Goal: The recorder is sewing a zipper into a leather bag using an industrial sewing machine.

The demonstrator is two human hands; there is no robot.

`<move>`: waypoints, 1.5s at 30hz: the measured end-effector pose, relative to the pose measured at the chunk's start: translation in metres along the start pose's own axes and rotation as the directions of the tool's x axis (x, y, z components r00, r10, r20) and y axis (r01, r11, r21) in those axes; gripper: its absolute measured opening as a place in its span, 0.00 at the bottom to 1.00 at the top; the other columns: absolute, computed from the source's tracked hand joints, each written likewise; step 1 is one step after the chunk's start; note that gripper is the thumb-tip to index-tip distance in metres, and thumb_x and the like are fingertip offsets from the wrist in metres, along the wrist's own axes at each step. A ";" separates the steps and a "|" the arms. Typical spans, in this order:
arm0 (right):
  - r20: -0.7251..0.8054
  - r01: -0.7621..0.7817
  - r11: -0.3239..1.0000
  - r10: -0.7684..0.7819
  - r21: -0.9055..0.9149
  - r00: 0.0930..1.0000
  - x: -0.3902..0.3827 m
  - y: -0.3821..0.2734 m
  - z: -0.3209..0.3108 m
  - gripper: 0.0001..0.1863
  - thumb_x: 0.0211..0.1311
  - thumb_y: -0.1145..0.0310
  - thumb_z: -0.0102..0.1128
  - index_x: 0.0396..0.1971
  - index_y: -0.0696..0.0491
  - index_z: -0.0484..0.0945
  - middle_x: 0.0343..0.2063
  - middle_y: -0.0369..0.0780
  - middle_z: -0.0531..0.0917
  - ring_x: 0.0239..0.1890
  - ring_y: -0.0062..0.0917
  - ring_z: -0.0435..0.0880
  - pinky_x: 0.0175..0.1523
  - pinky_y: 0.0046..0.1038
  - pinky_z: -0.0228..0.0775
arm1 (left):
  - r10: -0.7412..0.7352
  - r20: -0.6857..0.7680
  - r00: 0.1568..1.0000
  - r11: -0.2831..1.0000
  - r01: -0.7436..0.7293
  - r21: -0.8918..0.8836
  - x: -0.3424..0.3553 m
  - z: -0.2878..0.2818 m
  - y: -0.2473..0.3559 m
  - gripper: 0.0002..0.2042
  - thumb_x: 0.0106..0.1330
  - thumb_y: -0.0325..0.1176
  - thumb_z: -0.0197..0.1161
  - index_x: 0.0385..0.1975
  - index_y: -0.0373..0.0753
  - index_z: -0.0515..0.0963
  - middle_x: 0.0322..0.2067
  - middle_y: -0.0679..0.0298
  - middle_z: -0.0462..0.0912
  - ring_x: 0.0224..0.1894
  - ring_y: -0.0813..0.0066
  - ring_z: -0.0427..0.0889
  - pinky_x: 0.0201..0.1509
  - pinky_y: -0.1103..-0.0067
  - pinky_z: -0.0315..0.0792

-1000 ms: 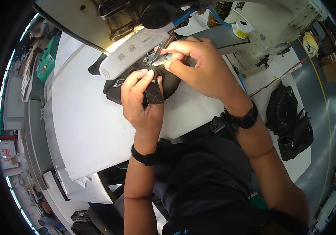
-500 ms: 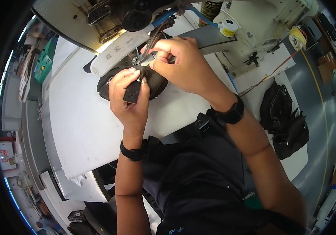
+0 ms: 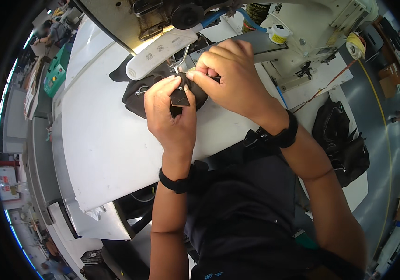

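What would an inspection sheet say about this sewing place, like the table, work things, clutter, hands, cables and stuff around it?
Surface: white table, curved edge.
Job's things: dark piece with a metal fitting, beneath the sewing machine.
Clutter: dark bundle at right; white bottle near the machine.
Hands: left hand pinches a dark stitched tab; right hand is curled, its hold unclear.
Cables: blue tube arching beyond the right hand.
Surroundings: green box at left; grey floor at right.
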State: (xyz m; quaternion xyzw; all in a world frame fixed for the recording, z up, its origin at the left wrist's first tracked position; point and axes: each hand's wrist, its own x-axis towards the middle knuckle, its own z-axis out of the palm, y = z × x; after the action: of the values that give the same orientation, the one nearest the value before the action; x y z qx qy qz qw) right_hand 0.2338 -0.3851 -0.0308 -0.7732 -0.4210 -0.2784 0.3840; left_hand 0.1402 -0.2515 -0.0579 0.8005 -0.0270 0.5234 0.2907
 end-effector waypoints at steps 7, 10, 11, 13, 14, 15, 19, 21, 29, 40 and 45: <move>0.213 -0.051 0.976 0.005 0.212 0.977 0.021 0.021 -0.008 0.16 0.61 0.65 0.73 0.21 0.51 0.74 0.21 0.33 0.75 0.32 0.28 0.73 0.46 0.32 0.65 | -0.076 0.009 0.997 0.997 0.076 0.020 0.001 0.004 0.010 0.14 0.58 0.18 0.72 0.44 0.34 0.82 0.44 0.54 0.84 0.48 0.58 0.84 0.56 0.69 0.78; 0.233 -0.088 0.973 0.037 0.215 0.972 0.022 0.019 -0.009 0.15 0.61 0.65 0.73 0.21 0.52 0.75 0.21 0.34 0.75 0.32 0.28 0.73 0.46 0.33 0.65 | -0.052 -0.013 0.999 0.997 0.053 0.060 -0.001 0.006 0.008 0.14 0.59 0.18 0.72 0.45 0.34 0.83 0.45 0.54 0.83 0.49 0.58 0.84 0.56 0.68 0.78; 0.254 -0.105 0.973 0.050 0.206 0.966 0.023 0.019 -0.009 0.15 0.61 0.65 0.73 0.21 0.52 0.75 0.21 0.34 0.76 0.32 0.28 0.73 0.46 0.33 0.65 | -0.046 -0.009 0.999 0.997 0.046 0.062 -0.001 0.006 0.008 0.14 0.59 0.18 0.72 0.45 0.34 0.83 0.45 0.54 0.83 0.49 0.58 0.84 0.56 0.68 0.78; 0.261 -0.132 0.966 0.072 0.220 0.963 0.024 0.019 -0.008 0.16 0.61 0.64 0.72 0.21 0.52 0.75 0.21 0.34 0.75 0.32 0.28 0.72 0.44 0.33 0.66 | -0.113 -0.050 0.992 0.993 0.115 0.025 0.000 0.007 0.009 0.14 0.58 0.18 0.74 0.44 0.36 0.84 0.45 0.58 0.86 0.49 0.62 0.84 0.58 0.70 0.76; 0.241 -0.111 0.972 0.059 0.209 0.969 0.023 0.020 -0.007 0.16 0.61 0.64 0.72 0.21 0.52 0.75 0.20 0.34 0.74 0.31 0.28 0.72 0.44 0.33 0.66 | -0.109 -0.046 0.993 0.994 0.110 0.024 -0.001 0.007 0.008 0.14 0.58 0.18 0.74 0.44 0.36 0.84 0.45 0.58 0.86 0.49 0.62 0.84 0.58 0.70 0.76; 0.222 -0.091 0.976 0.046 0.196 0.974 0.022 0.020 -0.006 0.16 0.61 0.64 0.72 0.21 0.53 0.75 0.20 0.34 0.74 0.31 0.28 0.72 0.43 0.33 0.66 | -0.106 -0.039 0.994 0.994 0.107 0.033 -0.001 0.007 0.008 0.14 0.58 0.18 0.74 0.44 0.36 0.84 0.45 0.57 0.86 0.49 0.62 0.84 0.58 0.70 0.76; 0.219 -0.105 0.974 0.060 0.200 0.974 0.024 0.018 -0.006 0.16 0.61 0.63 0.72 0.21 0.53 0.75 0.19 0.34 0.73 0.31 0.29 0.72 0.42 0.33 0.66 | -0.094 -0.035 0.995 0.995 0.095 0.034 0.000 0.005 0.004 0.14 0.59 0.19 0.74 0.44 0.36 0.84 0.45 0.57 0.85 0.50 0.61 0.84 0.58 0.70 0.76; 0.259 -0.161 0.963 0.102 0.216 0.960 0.026 0.014 -0.006 0.16 0.61 0.63 0.71 0.20 0.53 0.74 0.18 0.34 0.72 0.31 0.29 0.72 0.43 0.34 0.66 | -0.078 -0.009 0.997 0.995 0.078 0.055 0.003 0.000 0.004 0.14 0.59 0.19 0.74 0.45 0.36 0.83 0.45 0.56 0.84 0.49 0.60 0.84 0.56 0.69 0.77; 0.228 -0.135 0.974 0.092 0.181 0.969 0.023 0.018 -0.003 0.20 0.62 0.63 0.71 0.19 0.53 0.69 0.18 0.34 0.72 0.33 0.29 0.72 0.48 0.35 0.65 | -0.152 0.028 0.988 0.987 0.150 0.061 0.002 0.003 0.015 0.13 0.62 0.21 0.73 0.46 0.37 0.84 0.46 0.57 0.84 0.51 0.62 0.83 0.58 0.70 0.77; 0.310 -0.219 0.955 0.150 0.201 0.939 0.023 0.014 -0.006 0.19 0.62 0.63 0.70 0.19 0.52 0.70 0.20 0.33 0.73 0.35 0.28 0.73 0.56 0.34 0.63 | -0.108 -0.012 0.994 0.993 0.108 0.054 -0.005 0.004 0.006 0.13 0.63 0.21 0.74 0.46 0.37 0.85 0.46 0.59 0.83 0.51 0.65 0.82 0.58 0.72 0.76; 0.204 -0.158 0.965 0.115 0.208 0.972 0.018 0.020 -0.002 0.15 0.57 0.62 0.68 0.16 0.49 0.73 0.20 0.35 0.80 0.36 0.35 0.79 0.53 0.38 0.65 | -0.090 0.008 0.996 0.994 0.089 0.068 -0.006 0.009 0.005 0.15 0.61 0.19 0.75 0.47 0.35 0.85 0.44 0.57 0.83 0.50 0.61 0.84 0.56 0.70 0.79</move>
State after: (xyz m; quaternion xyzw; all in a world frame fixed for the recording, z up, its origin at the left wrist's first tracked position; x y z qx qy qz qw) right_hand 0.2596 -0.3863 -0.0237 -0.7755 -0.4297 -0.1270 0.4449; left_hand 0.1430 -0.2614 -0.0638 0.8131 0.0252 0.5061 0.2865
